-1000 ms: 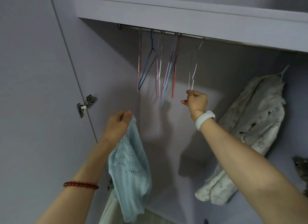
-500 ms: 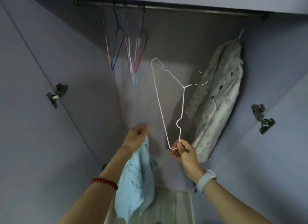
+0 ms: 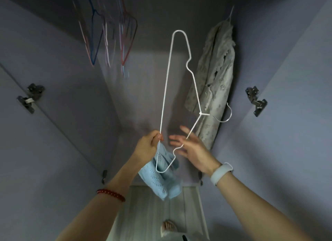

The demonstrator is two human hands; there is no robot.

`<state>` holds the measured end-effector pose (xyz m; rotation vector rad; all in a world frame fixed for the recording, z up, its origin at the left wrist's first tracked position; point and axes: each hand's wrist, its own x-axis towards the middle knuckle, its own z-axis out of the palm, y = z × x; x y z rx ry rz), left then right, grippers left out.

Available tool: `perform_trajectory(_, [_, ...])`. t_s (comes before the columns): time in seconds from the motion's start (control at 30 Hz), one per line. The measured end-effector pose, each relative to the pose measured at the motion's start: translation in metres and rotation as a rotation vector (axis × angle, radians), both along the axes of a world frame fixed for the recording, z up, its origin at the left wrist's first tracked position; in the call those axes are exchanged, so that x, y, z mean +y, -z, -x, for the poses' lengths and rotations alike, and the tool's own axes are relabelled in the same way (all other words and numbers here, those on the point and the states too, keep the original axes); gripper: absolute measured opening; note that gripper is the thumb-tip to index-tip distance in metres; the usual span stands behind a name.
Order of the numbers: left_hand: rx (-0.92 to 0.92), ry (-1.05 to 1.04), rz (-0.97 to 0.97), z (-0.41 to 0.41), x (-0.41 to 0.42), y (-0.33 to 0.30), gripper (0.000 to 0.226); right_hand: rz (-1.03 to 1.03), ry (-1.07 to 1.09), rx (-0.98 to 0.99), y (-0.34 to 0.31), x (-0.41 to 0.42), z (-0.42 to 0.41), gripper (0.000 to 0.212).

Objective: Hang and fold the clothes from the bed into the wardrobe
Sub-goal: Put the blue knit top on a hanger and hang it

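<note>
I face the open wardrobe [image 3: 147, 73] with its lilac inside. My left hand [image 3: 148, 147] pinches the long bar of a white wire hanger [image 3: 166, 90] and also grips a light blue knitted garment [image 3: 161, 179], which hangs down below the fist. The hanger stands on end, its hook [image 3: 225, 113] pointing right. Just right of the hanger, my right hand [image 3: 190, 147] has its fingers spread; one hanger arm crosses in front of them, and no grip on the wire shows.
Several coloured wire hangers [image 3: 107, 36] dangle at the upper left, blurred. A grey-white patterned garment [image 3: 213, 79] hangs at the right. Door hinges sit at the left [image 3: 30, 97] and right [image 3: 256, 100]. Pale floorboards [image 3: 188, 210] and my foot [image 3: 168, 227] lie below.
The white hanger passed from my right hand to my left, which still holds the blue garment. My right hand let go and opened. The view tilted downward.
</note>
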<state>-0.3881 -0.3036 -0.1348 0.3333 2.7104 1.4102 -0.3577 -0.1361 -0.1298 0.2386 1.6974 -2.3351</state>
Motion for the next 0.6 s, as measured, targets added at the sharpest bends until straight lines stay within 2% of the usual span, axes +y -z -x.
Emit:
perform_trajectory(0.07, [0.023, 0.019, 0.07, -0.004, -0.007, -0.001, 0.038, 0.233, 0.169, 0.0, -0.02, -0.004, 0.016, 0.021])
perform_trajectory(0.13, [0.045, -0.004, 0.103, -0.006, -0.017, -0.005, 0.036, 0.306, 0.289, 0.025, -0.037, -0.009, 0.032, 0.003])
perform_trajectory(0.23, [0.041, 0.002, 0.122, -0.004, -0.029, -0.017, 0.021, 0.301, 0.368, 0.062, -0.047, -0.02, 0.047, 0.017])
perform_trajectory(0.4, [-0.002, -0.054, 0.115, -0.001, -0.059, -0.03, 0.021, 0.428, 0.327, 0.034, -0.052, -0.048, 0.054, 0.038])
perform_trajectory(0.47, [-0.036, -0.073, 0.164, -0.003, -0.072, -0.031, 0.021, 0.333, 0.336, 0.058, -0.051, -0.061, 0.059, 0.042])
perform_trajectory(0.53, [-0.054, -0.09, 0.236, -0.004, -0.084, -0.032, 0.022, 0.018, 0.318, 0.205, -0.044, -0.071, 0.06, 0.042])
perform_trajectory(0.6, [-0.078, -0.106, 0.329, -0.005, -0.099, -0.034, 0.02, -0.262, 0.205, 0.352, -0.036, -0.077, 0.06, 0.043])
